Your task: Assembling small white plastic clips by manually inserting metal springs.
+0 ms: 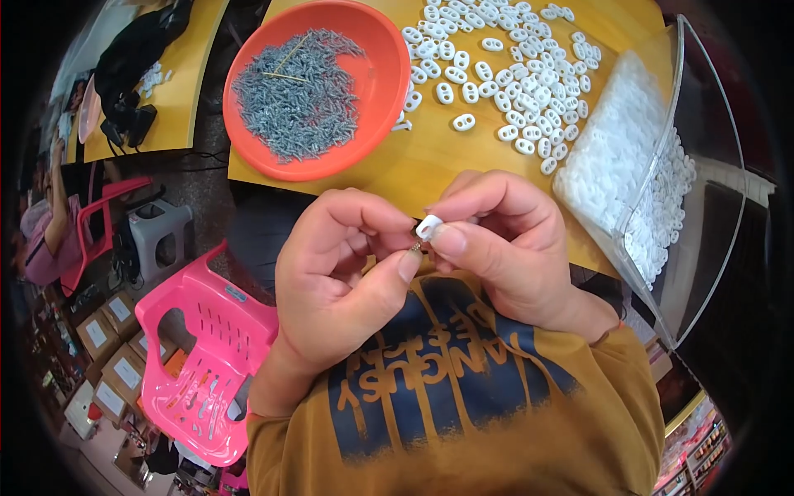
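Both hands meet in front of my chest. Between thumb and forefinger, my right hand (517,244) pinches a small white oval plastic piece (428,226) with holes through it. My left hand (339,277) is closed at the fingertips on a small screw (418,247), right below the white piece; its head is hidden by the fingers. Whether the screw's tip sits inside a hole I cannot tell. Beyond my hands, an orange-red bowl (385,107) holds a heap of grey screws (298,99). Many loose white two-hole pieces (529,91) lie spread over the yellow table (438,165).
A clear plastic bin (674,322) filled with white pieces (620,149) stands at the table's right. On the left are a pink plastic chair (207,347), a grey stool (157,236) and cardboard boxes (124,372). Another yellow table (186,91) carries a black item (136,62).
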Demonstrator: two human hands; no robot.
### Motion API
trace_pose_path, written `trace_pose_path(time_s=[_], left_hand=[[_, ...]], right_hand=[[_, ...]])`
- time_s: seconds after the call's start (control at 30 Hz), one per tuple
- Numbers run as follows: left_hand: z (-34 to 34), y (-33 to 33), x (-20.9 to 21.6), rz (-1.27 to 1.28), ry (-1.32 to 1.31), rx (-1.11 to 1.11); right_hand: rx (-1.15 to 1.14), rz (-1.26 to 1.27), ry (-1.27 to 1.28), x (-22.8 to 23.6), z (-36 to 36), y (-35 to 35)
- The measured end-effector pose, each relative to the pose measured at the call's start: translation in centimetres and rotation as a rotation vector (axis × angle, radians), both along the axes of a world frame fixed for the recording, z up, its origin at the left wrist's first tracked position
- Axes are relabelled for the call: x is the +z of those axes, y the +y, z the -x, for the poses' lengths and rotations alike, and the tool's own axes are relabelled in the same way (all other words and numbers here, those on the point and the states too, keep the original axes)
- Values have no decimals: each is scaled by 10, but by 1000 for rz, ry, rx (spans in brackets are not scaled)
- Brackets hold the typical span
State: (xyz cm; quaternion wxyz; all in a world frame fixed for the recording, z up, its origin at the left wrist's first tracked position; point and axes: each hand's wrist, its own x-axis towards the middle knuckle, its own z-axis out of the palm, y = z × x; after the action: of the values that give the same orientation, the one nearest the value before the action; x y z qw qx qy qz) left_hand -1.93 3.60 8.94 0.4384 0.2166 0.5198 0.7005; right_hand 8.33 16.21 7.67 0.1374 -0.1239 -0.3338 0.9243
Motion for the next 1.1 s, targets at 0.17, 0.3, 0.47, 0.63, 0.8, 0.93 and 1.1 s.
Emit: trace_pose_path(time_s=[0.17, 0.3, 0.47, 0.63, 0.8, 0.93, 1.1], left_hand=[[-3, -3, 0, 0, 37, 19], [-4, -5, 0, 3, 83, 15], [-6, -5, 1, 36, 176, 27], [-8, -5, 0, 33, 159, 56], [-8, -5, -2, 11, 163, 53], [-8, -5, -3, -11, 152, 41], [-8, -4, 1, 3, 144, 41]], right_hand=[[19, -80, 36, -1, -3, 0], [-4, -179, 7, 0, -4, -2], [-36, -415, -26, -6, -7, -1], [-17, -570, -45, -4, -9, 3], [-9, -325, -54, -2, -8, -1], [-5, -255, -38, -5, -7, -1], [54, -48, -110, -9, -8, -2]])
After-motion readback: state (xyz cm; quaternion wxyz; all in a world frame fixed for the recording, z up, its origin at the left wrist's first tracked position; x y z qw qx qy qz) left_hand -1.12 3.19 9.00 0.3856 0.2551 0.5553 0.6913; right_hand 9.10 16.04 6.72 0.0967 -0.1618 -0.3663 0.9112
